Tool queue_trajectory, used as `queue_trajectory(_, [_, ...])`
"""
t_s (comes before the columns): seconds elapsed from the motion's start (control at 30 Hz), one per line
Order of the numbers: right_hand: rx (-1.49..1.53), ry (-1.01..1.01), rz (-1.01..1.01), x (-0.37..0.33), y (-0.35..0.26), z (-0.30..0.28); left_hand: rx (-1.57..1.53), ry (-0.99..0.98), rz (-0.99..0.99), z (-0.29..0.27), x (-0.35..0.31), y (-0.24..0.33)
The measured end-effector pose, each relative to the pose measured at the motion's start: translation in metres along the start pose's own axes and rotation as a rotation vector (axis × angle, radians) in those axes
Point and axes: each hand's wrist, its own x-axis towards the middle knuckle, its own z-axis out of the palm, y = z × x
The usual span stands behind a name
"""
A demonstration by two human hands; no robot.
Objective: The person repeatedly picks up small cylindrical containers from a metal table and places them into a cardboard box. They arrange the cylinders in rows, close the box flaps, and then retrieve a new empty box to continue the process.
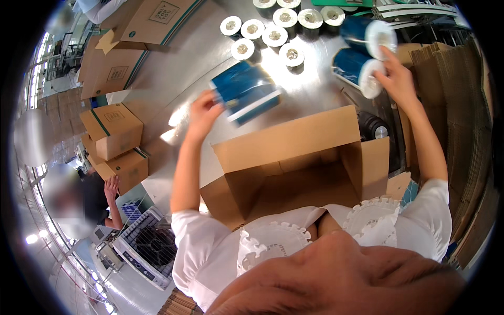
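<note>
My left hand (203, 111) is closed on the near-left edge of a blue flat-looking package (245, 86) with a white strip, blurred by motion above the metal table. Whether it is one package or a pair, I cannot tell. To the right, my right hand (396, 79) grips the white round ends of two blue-wrapped rolls, an upper roll (357, 30) and a lower roll (348, 64). Right in front of my body, between my forearms, stands an open cardboard box (289, 144) with its flaps spread. Its visible inside shows bare cardboard.
Several upright rolls with white tops (274, 35) stand at the table's far side. A black tape-dispenser-like round object (374, 126) sits by the box's right flap. Flattened cardboard (454, 115) is stacked at right. Closed cartons (113, 131) stand left, where another person's hand (111, 188) touches one.
</note>
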Motion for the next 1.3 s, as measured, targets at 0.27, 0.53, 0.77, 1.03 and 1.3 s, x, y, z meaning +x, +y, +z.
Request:
queue_trajectory(0.27, [-0.365, -0.343, -0.425, -0.155, -0.104, -0.039, -0.407, -0.507, -0.387, 0.048, -0.154, 0.032])
queue_trajectory(0.53, [-0.174, -0.956, -0.327, -0.21, -0.09, 0.127, 1.538, -0.606, 0.122, 0.15, -0.18, -0.081])
queue_trajectory(0.77, [-0.411, -1.107, -0.227, -0.202, -0.063, 0.373, 1.229, -0.826, -0.362, 0.156, -0.205, -0.185])
queue_trajectory(1.03, [0.467, -1.399, -0.39, -0.119, -0.156, 0.196, 0.213, -0.781, -0.039, 0.055, -0.073, 0.052])
queue_trajectory(1.3, [0.176, 0.06, 0.305, 0.101, 0.069, 0.142, 0.945, -0.086, 0.235, 0.136, 0.145, -0.035])
